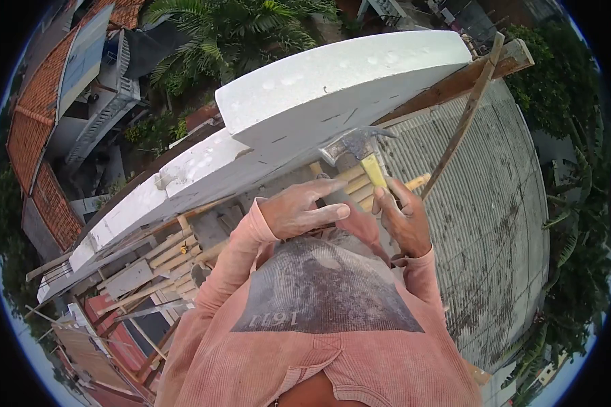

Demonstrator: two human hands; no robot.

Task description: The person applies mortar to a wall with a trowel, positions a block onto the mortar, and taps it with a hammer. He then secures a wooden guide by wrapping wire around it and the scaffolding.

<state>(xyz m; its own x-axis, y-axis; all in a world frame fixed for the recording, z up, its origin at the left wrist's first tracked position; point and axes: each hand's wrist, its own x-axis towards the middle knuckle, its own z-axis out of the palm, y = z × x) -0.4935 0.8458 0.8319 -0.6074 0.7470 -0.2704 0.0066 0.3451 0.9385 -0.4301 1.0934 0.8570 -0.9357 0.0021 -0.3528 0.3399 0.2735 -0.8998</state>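
Observation:
A claw hammer (357, 147) with a grey metal head and a yellow neck is in my right hand (405, 216), whose fingers close round the handle just below the yellow part. The hammer head is up, close to the face of the pale block wall (305, 129). My left hand (307, 207) is left of the hammer, dusty, thumb and fingers apart, with nothing in it. Above both hands runs the top course of white blocks (346, 64), with a lower step of blocks (197, 163) to the left.
A wooden plank (465, 115) leans at the wall's right end. Corrugated roofing (482, 203) spreads on the right. Bamboo poles and timber (176, 261) lie below on the left. Beyond the wall are palms (231, 41) and a tiled roof (47, 88).

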